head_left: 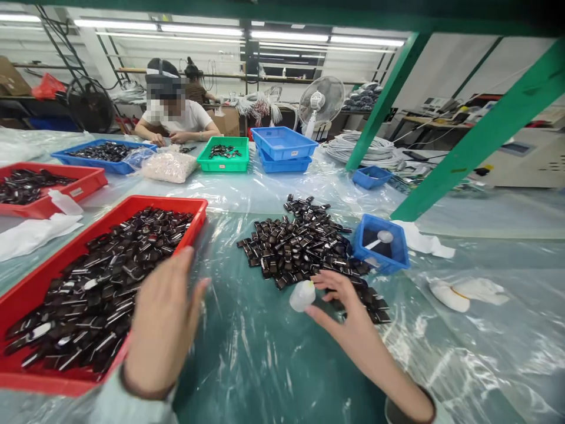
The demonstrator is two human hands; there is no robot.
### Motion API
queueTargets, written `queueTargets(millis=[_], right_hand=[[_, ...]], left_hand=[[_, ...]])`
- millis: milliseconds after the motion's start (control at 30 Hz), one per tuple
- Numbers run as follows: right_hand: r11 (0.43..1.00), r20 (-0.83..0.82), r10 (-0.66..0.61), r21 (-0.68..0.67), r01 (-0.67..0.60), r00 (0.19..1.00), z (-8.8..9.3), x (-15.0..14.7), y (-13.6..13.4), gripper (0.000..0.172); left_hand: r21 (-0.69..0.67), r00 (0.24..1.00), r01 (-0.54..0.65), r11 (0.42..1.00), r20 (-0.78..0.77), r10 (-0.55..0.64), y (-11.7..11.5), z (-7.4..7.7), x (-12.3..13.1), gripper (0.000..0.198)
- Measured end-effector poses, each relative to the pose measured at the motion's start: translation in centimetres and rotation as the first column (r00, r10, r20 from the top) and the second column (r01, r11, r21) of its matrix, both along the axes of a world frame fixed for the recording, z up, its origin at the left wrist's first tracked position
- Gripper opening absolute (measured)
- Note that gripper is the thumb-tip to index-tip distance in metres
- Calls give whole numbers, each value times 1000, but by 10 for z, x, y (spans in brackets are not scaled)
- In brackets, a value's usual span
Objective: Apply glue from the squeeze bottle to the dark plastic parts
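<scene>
My left hand is held over the right rim of a large red tray, fingers straight and thumb apart, with nothing in it. Many small dark, glossy rectangular parts fill that tray. My right hand has its fingers spread and curved beside a small translucent white bottle. Thumb and index fingertips are at the bottle's right side; whether they press on it I cannot tell. Just beyond lies a loose pile of similar dark parts, a few of them partly hidden behind my right hand.
A small blue bin with a round white-handled item adjoins the pile. Right of it lie white cloth and white gloves. Green posts slant down at right. Across the table, a person works near green and blue trays.
</scene>
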State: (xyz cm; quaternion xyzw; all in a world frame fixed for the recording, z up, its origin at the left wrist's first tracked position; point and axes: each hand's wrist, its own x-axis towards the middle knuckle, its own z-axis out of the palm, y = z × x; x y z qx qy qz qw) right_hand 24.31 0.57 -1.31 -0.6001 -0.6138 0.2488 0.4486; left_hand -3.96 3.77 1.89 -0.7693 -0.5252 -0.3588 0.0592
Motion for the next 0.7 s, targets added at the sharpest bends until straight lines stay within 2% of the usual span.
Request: queueTargets(millis=[67, 100, 200, 300, 400, 533, 700], right_hand=[[996, 71, 54, -77, -49, 996, -11, -5, 0, 45], [994, 91, 64, -94, -55, 994, -15, -8, -1, 39], [993, 117, 69, -100, -57, 991, -16, -12, -1, 21], [995, 124, 62, -88, -52, 990, -11, -11, -1, 18], [996, 129, 50, -74, -41, 990, -7, -9, -1, 18], [997, 130, 44, -65, -35, 991, -5, -9, -3, 19], [996, 127, 52, -80, -42, 991, -4, -8, -5, 21]], left_hand=[[-56, 978, 69, 996, -195, -79, 9, -15, 26, 36], [-87, 967, 93, 992, -229, -110, 15, -23, 39, 30], [-131, 947, 137, 982, -272, -169, 36, -44, 69, 26], [-149, 938, 167, 975, -280, -204, 55, -57, 81, 21], [-150, 943, 190, 970, -248, -223, 60, -68, 76, 24], [-153, 956, 218, 964, -165, -243, 45, -79, 56, 27], [-214, 960, 266, 940, -31, -279, 21, -73, 37, 26]])
